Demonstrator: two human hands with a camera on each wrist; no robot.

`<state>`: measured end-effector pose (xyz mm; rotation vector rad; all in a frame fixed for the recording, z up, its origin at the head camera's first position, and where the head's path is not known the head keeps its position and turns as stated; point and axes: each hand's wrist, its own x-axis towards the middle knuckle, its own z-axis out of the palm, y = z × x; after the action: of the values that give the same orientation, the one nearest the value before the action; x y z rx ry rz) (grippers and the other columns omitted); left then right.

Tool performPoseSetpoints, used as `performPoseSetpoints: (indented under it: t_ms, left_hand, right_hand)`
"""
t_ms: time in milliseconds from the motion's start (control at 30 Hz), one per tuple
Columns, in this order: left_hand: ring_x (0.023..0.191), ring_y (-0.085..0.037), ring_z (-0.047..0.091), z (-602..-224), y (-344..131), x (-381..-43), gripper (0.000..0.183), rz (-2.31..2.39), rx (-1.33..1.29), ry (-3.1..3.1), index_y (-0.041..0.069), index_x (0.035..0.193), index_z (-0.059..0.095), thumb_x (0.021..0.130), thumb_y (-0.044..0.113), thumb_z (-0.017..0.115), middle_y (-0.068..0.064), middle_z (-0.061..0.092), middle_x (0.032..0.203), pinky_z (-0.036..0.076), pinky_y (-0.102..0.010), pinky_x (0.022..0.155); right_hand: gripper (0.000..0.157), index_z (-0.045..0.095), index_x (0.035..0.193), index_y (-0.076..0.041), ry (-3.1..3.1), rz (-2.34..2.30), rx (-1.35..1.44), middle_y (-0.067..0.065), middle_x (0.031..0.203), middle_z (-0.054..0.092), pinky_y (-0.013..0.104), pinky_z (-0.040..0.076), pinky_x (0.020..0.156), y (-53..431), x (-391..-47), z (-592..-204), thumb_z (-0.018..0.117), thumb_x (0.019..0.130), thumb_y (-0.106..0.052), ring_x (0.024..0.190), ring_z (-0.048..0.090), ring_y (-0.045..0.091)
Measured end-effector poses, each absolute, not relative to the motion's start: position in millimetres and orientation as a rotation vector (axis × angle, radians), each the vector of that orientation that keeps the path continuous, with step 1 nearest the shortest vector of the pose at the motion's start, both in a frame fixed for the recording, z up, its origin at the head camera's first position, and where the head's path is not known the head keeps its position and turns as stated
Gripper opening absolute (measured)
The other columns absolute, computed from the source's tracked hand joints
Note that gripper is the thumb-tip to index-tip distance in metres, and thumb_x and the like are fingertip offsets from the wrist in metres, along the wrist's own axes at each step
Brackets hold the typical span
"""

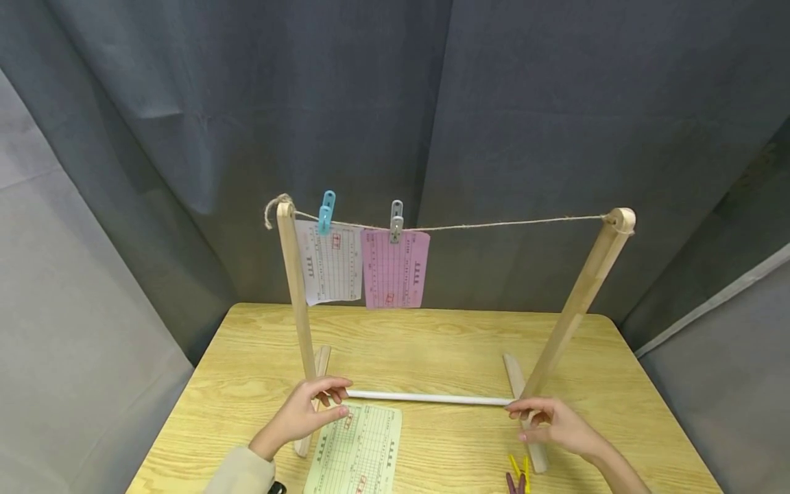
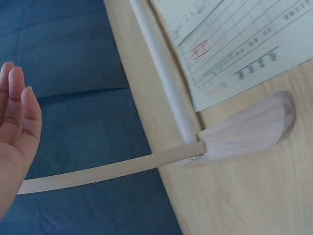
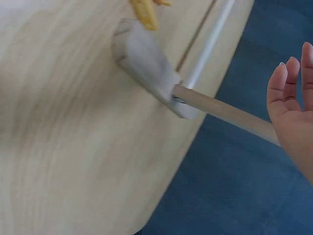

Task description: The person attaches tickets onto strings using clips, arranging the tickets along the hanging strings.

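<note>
My left hand (image 1: pixel 308 409), fingers loosely bent, holds nothing near the foot of the left wooden post (image 1: pixel 297 302). A pale green printed slip (image 1: pixel 361 449) lies flat on the table just right of that hand. My right hand (image 1: pixel 558 429), relaxed and holding nothing, is by the lower end of the right wooden post (image 1: pixel 574 309). Between the posts runs a twine line (image 1: pixel 506 224). From it hang a white slip (image 1: pixel 330 267) under a blue clothespin (image 1: pixel 326 214) and a pink slip (image 1: pixel 395 271) under a grey clothespin (image 1: pixel 396 221).
A white rod (image 1: pixel 432 397) joins the two posts low down. Yellow (image 1: pixel 527 473) and purple clothespins (image 1: pixel 516 484) lie near the right foot (image 1: pixel 535 449) at the front. Dark curtains (image 1: pixel 494 123) stand behind the wooden table (image 1: pixel 432 350).
</note>
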<state>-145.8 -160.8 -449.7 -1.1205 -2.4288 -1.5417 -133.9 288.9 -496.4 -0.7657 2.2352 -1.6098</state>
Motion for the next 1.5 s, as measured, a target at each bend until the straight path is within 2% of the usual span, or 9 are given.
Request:
performPoseSetpoints:
  t_ms: [200,467,767,1000,1100,1167,1233,1333,1500]
  left_hand:
    - [0.074,-0.029,0.057,-466,-162,-145,0.032,-1.553,-1.081,-2.495,-0.011,0.106,0.057,0.077,-0.001,0.068,-0.013,0.062,0.086,0.048,-0.032,0.058]
    - [0.080,-0.025,0.056,-513,-168,-153,0.041,-1.561,-1.002,-2.582,-0.004,0.116,0.054,0.082,0.013,0.068,-0.007,0.060,0.092,0.048,-0.031,0.063]
    - [0.081,-0.035,0.054,-520,-158,-144,0.042,-1.698,-0.877,-2.667,-0.009,0.116,0.052,0.081,0.008,0.067,-0.015,0.058,0.092,0.048,-0.028,0.064]
    - [0.081,-0.038,0.052,-515,-150,-137,0.041,-1.816,-0.772,-2.725,-0.008,0.115,0.053,0.081,0.010,0.067,-0.014,0.057,0.092,0.047,-0.024,0.063]
    - [0.080,-0.034,0.053,-530,-150,-141,0.041,-1.799,-0.740,-2.740,-0.007,0.116,0.053,0.081,0.010,0.068,-0.014,0.058,0.092,0.047,-0.023,0.062]
    - [0.078,-0.028,0.054,-543,-150,-144,0.041,-1.774,-0.727,-2.750,-0.007,0.115,0.054,0.081,0.011,0.068,-0.013,0.058,0.092,0.046,-0.022,0.061]
    - [0.077,-0.022,0.054,-555,-151,-147,0.043,-1.759,-0.718,-2.755,-0.007,0.115,0.054,0.080,0.013,0.069,-0.014,0.058,0.092,0.046,-0.022,0.060]
    - [0.077,-0.019,0.053,-564,-151,-150,0.045,-1.725,-0.737,-2.758,-0.007,0.115,0.054,0.080,0.017,0.070,-0.013,0.059,0.091,0.046,-0.023,0.063]
    - [0.077,-0.027,0.052,-574,-147,-153,0.048,-1.671,-0.772,-2.773,-0.007,0.113,0.055,0.080,0.023,0.070,-0.014,0.058,0.087,0.046,-0.031,0.071]
  right_hand:
    - [0.035,0.054,0.116,0.011,2.153,-1.619,-0.698,-0.008,0.105,0.061,0.027,0.046,0.067,297,-130,-515,0.061,0.085,-0.003,0.085,0.052,0.012]
    - [0.033,0.055,0.114,0.010,2.140,-1.619,-0.661,-0.006,0.098,0.059,0.025,0.045,0.060,305,-124,-537,0.061,0.083,0.000,0.080,0.051,0.006]
    - [0.034,0.052,0.116,0.012,2.148,-1.616,-0.724,-0.002,0.108,0.058,0.025,0.043,0.063,312,-121,-555,0.059,0.083,0.004,0.087,0.050,0.010]
    - [0.043,0.056,0.119,0.001,2.293,-1.556,-0.857,-0.007,0.127,0.036,0.017,0.031,0.082,315,-110,-573,0.067,0.077,0.000,0.112,0.018,0.000]
    - [0.049,0.058,0.119,-0.006,2.379,-1.491,-0.900,0.004,0.137,0.027,0.045,0.032,0.093,314,-105,-578,0.072,0.072,-0.003,0.115,0.005,0.002]
    - [0.053,0.058,0.120,-0.007,2.398,-1.468,-0.914,0.015,0.142,0.019,0.068,0.021,0.082,314,-102,-580,0.074,0.069,-0.003,0.117,0.001,0.001]
    - [0.058,0.057,0.122,-0.008,2.386,-1.480,-0.934,0.025,0.143,0.009,0.079,0.009,0.063,314,-100,-583,0.074,0.067,-0.002,0.120,-0.004,0.001]
    - [0.063,0.056,0.124,-0.011,2.394,-1.485,-0.938,0.019,0.149,0.001,0.079,0.001,0.059,312,-101,-589,0.075,0.064,-0.003,0.125,-0.013,0.013]
    - [0.061,0.057,0.124,-0.022,2.511,-1.334,-0.900,-0.011,0.150,-0.004,0.082,0.002,0.056,308,-100,-595,0.073,0.066,-0.011,0.113,-0.010,0.064]
